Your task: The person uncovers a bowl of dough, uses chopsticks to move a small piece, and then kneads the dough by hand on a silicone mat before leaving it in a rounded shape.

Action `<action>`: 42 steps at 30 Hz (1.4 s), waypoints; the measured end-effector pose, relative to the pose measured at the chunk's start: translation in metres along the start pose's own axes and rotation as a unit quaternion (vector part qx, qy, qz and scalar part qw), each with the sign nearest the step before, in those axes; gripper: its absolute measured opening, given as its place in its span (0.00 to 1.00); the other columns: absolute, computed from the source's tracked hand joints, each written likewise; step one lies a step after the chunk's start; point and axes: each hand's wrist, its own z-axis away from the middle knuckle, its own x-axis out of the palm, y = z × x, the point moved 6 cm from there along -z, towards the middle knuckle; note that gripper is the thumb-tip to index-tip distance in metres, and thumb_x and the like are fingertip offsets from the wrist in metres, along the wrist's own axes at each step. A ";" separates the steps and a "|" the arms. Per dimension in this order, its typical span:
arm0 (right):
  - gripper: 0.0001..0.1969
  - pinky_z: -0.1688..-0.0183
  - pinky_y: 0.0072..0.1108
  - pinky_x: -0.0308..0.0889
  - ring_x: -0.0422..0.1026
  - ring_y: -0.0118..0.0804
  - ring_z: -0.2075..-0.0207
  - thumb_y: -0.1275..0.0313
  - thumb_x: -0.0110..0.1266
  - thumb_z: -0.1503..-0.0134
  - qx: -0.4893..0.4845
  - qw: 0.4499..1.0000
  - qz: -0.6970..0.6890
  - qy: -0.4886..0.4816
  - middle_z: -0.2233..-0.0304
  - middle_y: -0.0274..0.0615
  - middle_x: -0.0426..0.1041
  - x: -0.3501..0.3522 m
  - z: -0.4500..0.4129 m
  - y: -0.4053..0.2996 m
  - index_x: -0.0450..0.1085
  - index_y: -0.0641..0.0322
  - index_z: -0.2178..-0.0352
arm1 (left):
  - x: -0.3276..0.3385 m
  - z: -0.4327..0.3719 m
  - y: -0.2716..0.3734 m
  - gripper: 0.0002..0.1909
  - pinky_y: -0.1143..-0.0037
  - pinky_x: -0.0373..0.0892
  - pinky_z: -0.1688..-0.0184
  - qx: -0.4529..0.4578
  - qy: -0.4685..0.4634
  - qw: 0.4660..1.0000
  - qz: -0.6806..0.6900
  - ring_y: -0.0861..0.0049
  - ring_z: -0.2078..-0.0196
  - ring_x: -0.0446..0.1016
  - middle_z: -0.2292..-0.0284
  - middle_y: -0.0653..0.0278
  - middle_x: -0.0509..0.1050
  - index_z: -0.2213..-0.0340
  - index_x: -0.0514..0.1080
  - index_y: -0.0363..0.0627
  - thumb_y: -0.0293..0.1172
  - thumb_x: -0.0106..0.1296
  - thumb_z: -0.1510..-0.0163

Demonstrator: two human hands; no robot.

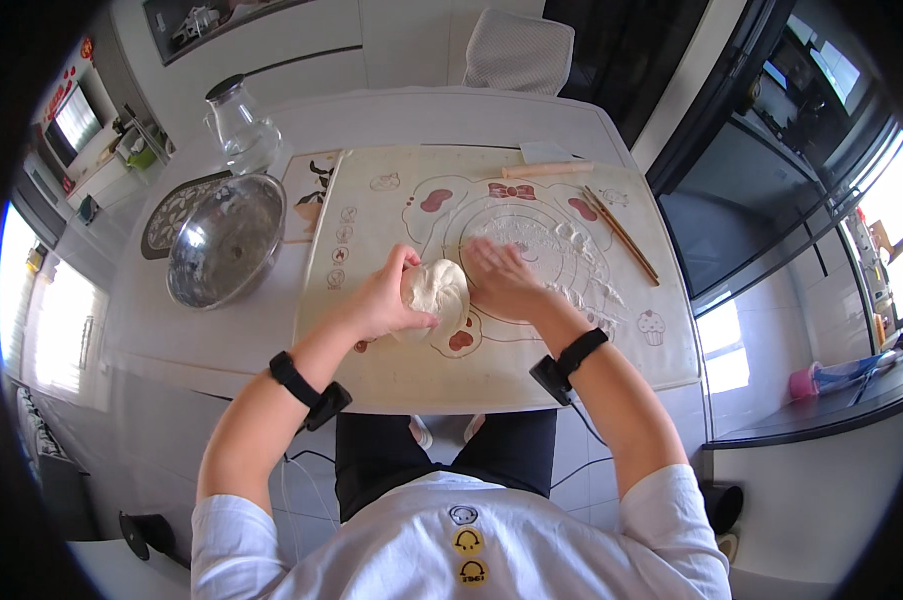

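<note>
My left hand [387,294] holds a lump of pale dough [438,292], thumb in front and fingers behind it. The dough's upper side shows folds. My right hand [502,279] lies palm down and flat on a printed kneading mat [391,382], just right of the dough, fingers slightly blurred. White flour [571,244] is spread over the mat's printed circles, beyond and to the right of that hand. Each wrist wears a black strap with a small device.
A metal bowl [230,244] and a glass jug [245,131] with a dark lid stand at the left. A wooden rolling pin [547,169] lies at the mat's far edge, chopsticks [622,236] at its right. A white chair [520,52] stands beyond the table.
</note>
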 end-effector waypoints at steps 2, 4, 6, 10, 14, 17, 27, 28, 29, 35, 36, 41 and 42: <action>0.34 0.36 0.39 0.33 0.40 0.46 0.35 0.50 0.40 0.42 -0.174 0.968 -0.171 -0.057 0.37 0.48 0.46 -0.006 0.010 -0.042 0.47 0.58 0.40 | -0.007 0.010 -0.013 0.33 0.72 0.68 0.57 -0.054 0.036 0.996 0.062 0.66 0.60 0.71 0.62 0.54 0.70 0.56 0.60 0.39 0.32 0.65 0.62; 0.33 0.36 0.38 0.34 0.42 0.48 0.36 0.53 0.45 0.43 -0.205 0.977 -0.061 -0.003 0.38 0.49 0.48 -0.030 0.021 -0.020 0.49 0.54 0.40 | -0.016 0.022 -0.030 0.34 0.71 0.69 0.56 -0.147 0.068 0.963 0.215 0.67 0.59 0.71 0.61 0.55 0.70 0.55 0.60 0.38 0.29 0.65 0.63; 0.34 0.36 0.38 0.32 0.40 0.48 0.35 0.54 0.48 0.44 -0.028 0.995 -0.088 0.047 0.38 0.50 0.46 -0.044 0.037 0.057 0.48 0.52 0.40 | -0.018 0.029 -0.040 0.33 0.69 0.70 0.54 -0.260 0.093 0.860 0.429 0.68 0.58 0.72 0.59 0.57 0.70 0.53 0.62 0.36 0.25 0.62 0.62; 0.38 0.35 0.36 0.30 0.33 0.44 0.34 0.51 0.42 0.44 0.141 0.988 -0.040 0.051 0.36 0.50 0.38 -0.030 0.050 0.145 0.41 0.61 0.39 | -0.038 0.032 -0.041 0.26 0.66 0.71 0.56 -0.294 0.106 0.716 0.624 0.69 0.57 0.71 0.59 0.58 0.69 0.53 0.62 0.39 0.28 0.57 0.54; 0.41 0.35 0.33 0.31 0.34 0.42 0.34 0.49 0.40 0.44 0.070 0.997 -0.004 0.035 0.36 0.50 0.38 -0.023 0.012 0.115 0.39 0.66 0.39 | -0.062 0.031 -0.031 0.24 0.65 0.69 0.53 -0.280 0.177 0.682 0.652 0.69 0.55 0.70 0.57 0.59 0.68 0.54 0.62 0.40 0.32 0.55 0.52; 0.40 0.35 0.31 0.31 0.34 0.42 0.34 0.49 0.39 0.43 0.009 0.999 -0.011 0.033 0.36 0.51 0.38 -0.020 -0.034 0.074 0.39 0.66 0.38 | -0.075 0.025 -0.023 0.23 0.65 0.69 0.53 -0.262 0.198 0.677 0.659 0.69 0.55 0.70 0.57 0.59 0.68 0.54 0.62 0.41 0.31 0.54 0.51; 0.40 0.35 0.34 0.30 0.36 0.42 0.34 0.48 0.41 0.44 -0.253 0.960 0.062 -0.098 0.36 0.48 0.40 0.013 -0.035 -0.124 0.40 0.62 0.38 | -0.059 -0.020 0.000 0.26 0.59 0.67 0.51 -0.270 0.166 0.665 0.677 0.65 0.51 0.67 0.54 0.58 0.66 0.51 0.59 0.43 0.32 0.54 0.51; 0.40 0.35 0.35 0.30 0.36 0.42 0.34 0.48 0.41 0.44 -0.307 0.948 0.021 -0.078 0.36 0.47 0.40 0.015 -0.021 -0.135 0.40 0.62 0.38 | -0.054 -0.022 0.002 0.26 0.59 0.67 0.51 -0.281 0.169 0.665 0.671 0.65 0.51 0.67 0.53 0.58 0.66 0.51 0.59 0.42 0.32 0.54 0.50; 0.41 0.35 0.37 0.29 0.35 0.41 0.34 0.48 0.41 0.44 -0.360 0.931 -0.020 -0.057 0.36 0.46 0.40 0.014 -0.008 -0.142 0.40 0.61 0.38 | -0.050 -0.023 0.003 0.26 0.60 0.67 0.51 -0.292 0.171 0.665 0.665 0.65 0.50 0.67 0.53 0.58 0.66 0.50 0.59 0.42 0.32 0.54 0.50; 0.40 0.36 0.46 0.28 0.36 0.39 0.34 0.47 0.41 0.44 -0.262 0.958 0.080 -0.085 0.35 0.41 0.41 -0.008 0.047 -0.054 0.41 0.61 0.38 | -0.040 -0.012 0.007 0.25 0.61 0.67 0.50 -0.295 0.132 0.692 0.646 0.66 0.51 0.69 0.54 0.58 0.67 0.51 0.60 0.41 0.32 0.53 0.50; 0.40 0.37 0.47 0.28 0.36 0.39 0.34 0.47 0.42 0.44 -0.224 0.969 0.091 -0.043 0.35 0.42 0.41 -0.011 0.049 -0.027 0.41 0.61 0.38 | -0.038 -0.011 0.009 0.24 0.62 0.67 0.50 -0.309 0.135 0.700 0.630 0.66 0.52 0.69 0.54 0.58 0.67 0.51 0.61 0.41 0.32 0.52 0.49; 0.40 0.36 0.45 0.28 0.36 0.40 0.34 0.48 0.42 0.44 -0.153 0.986 0.060 0.015 0.36 0.44 0.42 -0.010 0.019 -0.017 0.42 0.62 0.39 | -0.026 -0.016 0.000 0.25 0.60 0.67 0.50 -0.311 0.120 0.704 0.627 0.66 0.51 0.69 0.53 0.58 0.67 0.51 0.61 0.42 0.32 0.52 0.50; 0.39 0.36 0.45 0.29 0.36 0.40 0.34 0.49 0.42 0.44 -0.175 0.984 0.038 0.003 0.36 0.45 0.43 -0.007 0.012 -0.031 0.42 0.61 0.39 | -0.024 -0.017 0.002 0.25 0.60 0.67 0.50 -0.313 0.128 0.704 0.624 0.66 0.51 0.68 0.53 0.58 0.67 0.51 0.61 0.42 0.32 0.53 0.50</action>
